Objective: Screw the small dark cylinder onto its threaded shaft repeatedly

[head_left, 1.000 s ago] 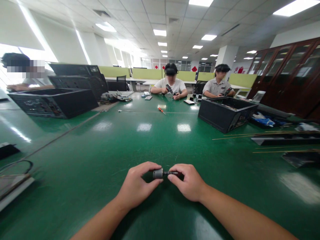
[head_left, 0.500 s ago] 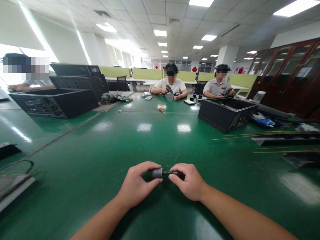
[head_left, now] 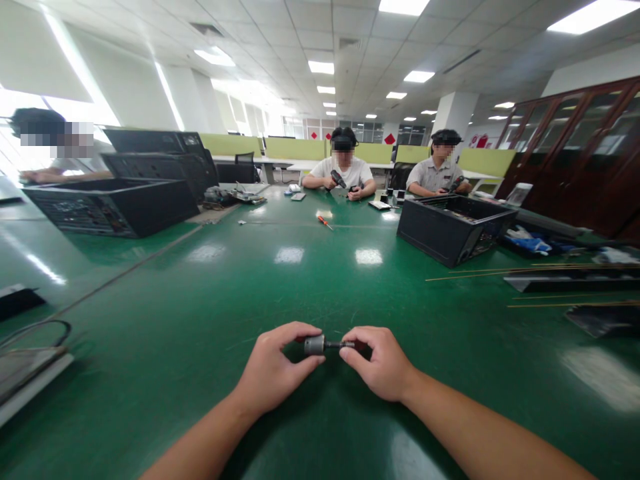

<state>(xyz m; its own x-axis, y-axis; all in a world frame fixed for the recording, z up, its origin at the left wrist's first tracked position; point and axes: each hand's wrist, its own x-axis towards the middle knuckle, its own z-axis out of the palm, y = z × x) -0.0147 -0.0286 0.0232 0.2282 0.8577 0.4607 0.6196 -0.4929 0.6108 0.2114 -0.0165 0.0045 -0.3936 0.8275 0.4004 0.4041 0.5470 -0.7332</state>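
Between my two hands, low over the green table (head_left: 220,293), lies a small part level from side to side: a short grey metal cylinder (head_left: 315,345) with a thin dark shaft. My left hand (head_left: 273,367) pinches the cylinder between thumb and fingers. The shaft's lighter right end is pinched in the fingertips of my right hand (head_left: 383,363). Dark red shows in the hollow of each hand; what it belongs to I cannot make out.
An orange-handled screwdriver (head_left: 324,221) lies farther back. Open black computer cases stand at left (head_left: 115,203) and right (head_left: 440,233). Thin rods (head_left: 475,273) and dark metal channels (head_left: 565,280) lie at right. Co-workers sit around the table, one with a power drill (head_left: 339,178).
My right fingertips have shifted slightly right along the shaft, so more of it shows. My left hand keeps its hold on the cylinder.
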